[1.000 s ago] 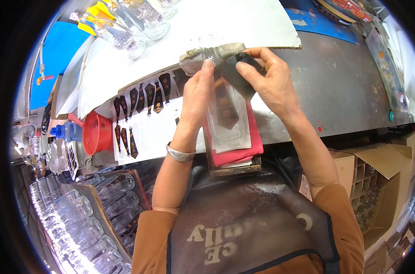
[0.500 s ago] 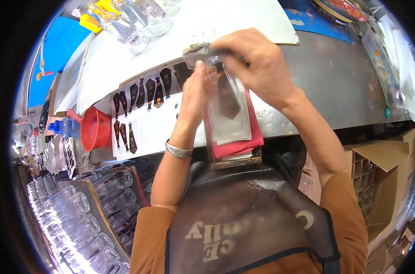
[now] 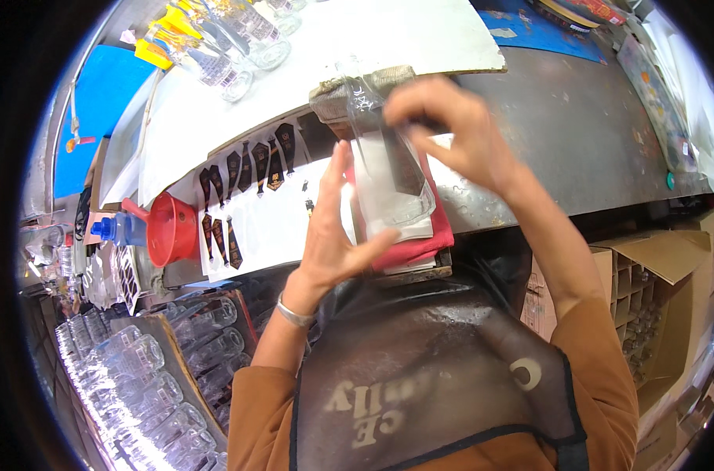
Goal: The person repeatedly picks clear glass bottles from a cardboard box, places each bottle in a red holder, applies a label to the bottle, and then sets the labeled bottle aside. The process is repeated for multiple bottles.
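A clear glass bottle (image 3: 380,188) lies in front of me, its neck pointing away, on a white pad over a red cloth (image 3: 441,224). A dark tie-shaped decal shows at its right side. My left hand (image 3: 329,224) is open beside the bottle, thumb and fingers spread, the thumb near the base. My right hand (image 3: 455,129) hovers over the bottle's right side, blurred, fingers curled round something dark I cannot make out. A folded greyish cloth (image 3: 392,77) lies behind the bottle's neck.
Dark decals (image 3: 274,165) lie on a white sheet to the left. Beside it are a red scoop (image 3: 171,228) and a blue-capped bottle (image 3: 121,228). Glass bottles (image 3: 227,78) stand far left; more bottles (image 3: 149,385) fill racks lower left. A divided cardboard box (image 3: 655,259) is at right.
My left hand has come back from the bottle's neck toward its base and spread open. My right hand has shifted slightly down and right. More of the folded cloth shows.
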The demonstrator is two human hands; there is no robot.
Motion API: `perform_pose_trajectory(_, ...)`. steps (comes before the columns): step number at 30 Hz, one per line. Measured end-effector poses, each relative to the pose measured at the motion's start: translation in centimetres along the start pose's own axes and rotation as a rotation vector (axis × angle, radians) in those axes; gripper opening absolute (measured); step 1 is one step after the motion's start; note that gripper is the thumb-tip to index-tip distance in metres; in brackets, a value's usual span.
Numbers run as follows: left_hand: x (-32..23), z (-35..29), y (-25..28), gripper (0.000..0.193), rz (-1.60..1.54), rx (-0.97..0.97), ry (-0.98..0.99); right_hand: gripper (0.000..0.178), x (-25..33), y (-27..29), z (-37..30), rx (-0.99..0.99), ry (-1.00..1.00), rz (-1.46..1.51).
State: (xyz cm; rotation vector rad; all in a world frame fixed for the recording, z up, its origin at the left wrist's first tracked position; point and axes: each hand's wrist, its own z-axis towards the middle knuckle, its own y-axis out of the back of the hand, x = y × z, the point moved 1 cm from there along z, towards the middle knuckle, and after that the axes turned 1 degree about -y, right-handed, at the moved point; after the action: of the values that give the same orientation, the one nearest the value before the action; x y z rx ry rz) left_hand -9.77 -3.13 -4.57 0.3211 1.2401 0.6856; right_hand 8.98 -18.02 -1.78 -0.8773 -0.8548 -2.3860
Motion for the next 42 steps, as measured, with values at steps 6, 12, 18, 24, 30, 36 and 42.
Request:
perform_pose_trajectory(6, -2.1, -1.0, -3.1, 0.122, 0.293, -0.106, 0.028, 0.019, 2.8, 0.0, -2.1, 0.195, -0.062, 0.059)
perform_pose_trajectory(12, -1.1, 0.0, -3.7, 0.123, 0.127, -0.106, 0.083, 0.02, -1.2, 0.0, 0.4, -0.055, -0.176, 0.13)
perform_pose_trajectory(18, 0.2, -0.4, -2.9, 0.11, -0.025, -0.072, 0.044, 0.031, 5.2, 1.0, -8.1, 0.258, -0.233, 0.143)
perform_pose_trajectory(24, -1.7, 0.5, -2.8, 0.11, -0.673, -0.105, 0.157, 0.055, -0.6, -0.8, -8.0, 0.033, -0.875, 0.713)
perform_pose_trajectory(30, -1.9, -0.5, -2.1, 0.094, -0.046, -0.263, -0.042, 0.044, 3.3, -1.5, -5.7, 0.114, -0.741, 0.284)
perform_pose_trajectory(36, 0.3, -1.9, -1.6, 0.087, 0.051, -0.185, -0.083, 0.033, 4.7, -2.3, -5.8, 0.157, -0.579, -0.2)
perform_pose_trajectory(42, 9.3, 0.4, 12.6, 0.066, 0.747, -0.579, 0.044, 0.027, 3.5, -1.0, -6.4, 0.023, -0.661, -0.194)
